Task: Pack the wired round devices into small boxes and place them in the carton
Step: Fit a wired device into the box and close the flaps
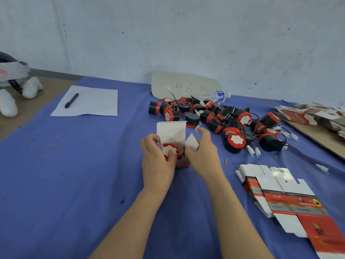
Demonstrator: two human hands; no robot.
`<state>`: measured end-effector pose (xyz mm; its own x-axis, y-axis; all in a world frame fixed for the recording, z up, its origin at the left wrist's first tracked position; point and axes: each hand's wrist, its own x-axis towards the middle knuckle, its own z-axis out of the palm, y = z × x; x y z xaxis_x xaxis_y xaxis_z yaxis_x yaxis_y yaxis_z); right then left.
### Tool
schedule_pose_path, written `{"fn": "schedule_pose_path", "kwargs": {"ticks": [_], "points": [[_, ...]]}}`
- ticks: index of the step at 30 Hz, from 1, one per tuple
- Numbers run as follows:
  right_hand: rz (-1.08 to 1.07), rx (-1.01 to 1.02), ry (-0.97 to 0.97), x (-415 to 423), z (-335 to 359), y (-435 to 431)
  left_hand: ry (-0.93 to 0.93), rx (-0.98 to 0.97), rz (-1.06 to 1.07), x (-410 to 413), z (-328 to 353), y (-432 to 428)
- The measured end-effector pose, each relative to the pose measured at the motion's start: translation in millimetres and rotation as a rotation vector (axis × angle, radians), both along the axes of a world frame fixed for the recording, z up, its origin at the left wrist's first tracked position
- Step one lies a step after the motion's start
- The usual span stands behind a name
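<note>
A small red and white box (172, 132) stands open on the blue cloth at the middle of the table, its lid flap upright. A round red and black device (169, 149) sits inside it with its white face up. My left hand (155, 157) grips the box's left side, thumb over the device. My right hand (202, 152) holds the right side and pinches the white side flap (191, 142). A pile of several wired round devices (224, 120) lies behind and to the right. No carton is in view.
Flat unfolded boxes (280, 195) are stacked at the right front, more (313, 114) lie at the far right. A water bottle (214, 96) and a cardboard sign (183, 85) stand by the wall. Paper with a pen (71, 100) lies at the left.
</note>
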<state>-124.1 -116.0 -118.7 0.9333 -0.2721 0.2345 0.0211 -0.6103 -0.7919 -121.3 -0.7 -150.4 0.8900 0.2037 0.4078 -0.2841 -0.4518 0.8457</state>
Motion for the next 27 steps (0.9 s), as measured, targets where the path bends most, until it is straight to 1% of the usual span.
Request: {"fn": "schedule_pose_path", "kwargs": {"ticks": [2,5,10,14,16,18,21,24,25,27], "points": [[0.037,0.002,-0.017,-3,-2,-1,0.004,0.009,0.016,1,0,1],[0.059,0.067,-0.021,-3,-6,0,0.006,0.024,0.028,1,0,0],[-0.022,0.065,0.015,4,-16,3,-0.004,0.043,0.031,2,-1,0],[-0.078,0.215,0.026,10,-20,3,-0.015,0.075,0.031,1,-2,0],[-0.089,0.216,-0.032,10,-22,7,-0.047,0.104,0.019,0,-2,0],[-0.048,0.12,-0.07,7,-21,8,-0.081,0.151,-0.014,-1,-3,1],[0.107,-0.008,0.007,4,-17,-5,-0.058,0.175,-0.081,1,-5,2],[0.264,0.013,0.086,0,-11,-20,0.005,0.058,-0.113,5,-5,5],[0.285,0.047,0.098,-2,-10,-21,0.029,0.022,-0.117,6,-5,6],[0.257,0.081,0.08,-1,-13,-22,0.053,-0.007,-0.117,7,-5,8]]}}
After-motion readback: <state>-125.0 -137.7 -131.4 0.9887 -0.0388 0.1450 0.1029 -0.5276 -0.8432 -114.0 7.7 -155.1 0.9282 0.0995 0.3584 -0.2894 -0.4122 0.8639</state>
